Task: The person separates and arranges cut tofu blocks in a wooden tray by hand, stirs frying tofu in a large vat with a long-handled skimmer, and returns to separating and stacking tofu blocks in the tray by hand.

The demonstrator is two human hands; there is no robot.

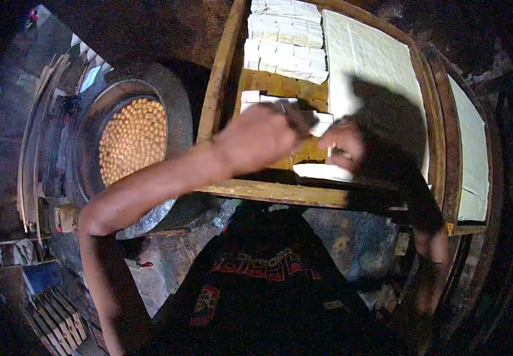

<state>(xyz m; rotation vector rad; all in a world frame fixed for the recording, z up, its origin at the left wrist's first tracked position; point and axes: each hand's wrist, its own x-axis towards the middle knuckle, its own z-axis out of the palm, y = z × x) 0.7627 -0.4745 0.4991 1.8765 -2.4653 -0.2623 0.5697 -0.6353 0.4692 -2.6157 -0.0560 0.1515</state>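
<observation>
My left hand (262, 133) reaches across a wooden tray (280, 190), over a row of white blocks that look like tofu (250, 99). Motion blurs this hand and its fingers are in dark shade, bent down by a small white block (323, 124). Close on its right is my right hand (345, 144), fingers curled; whatever may be inside them is hidden. Just below the right hand lies a white strip (321, 171) along the tray's near side. A large uncut-looking white slab (381, 50) fills the tray's right part, partly under my shadow.
Rows of cut white blocks (286, 56) stand at the tray's far left. A wide pan (176, 113) with many golden-brown fried pieces (135, 139) is at the left. Another wooden tray with a white slab (473, 154) stands at the right. Wooden slats (57, 320) lie lower left.
</observation>
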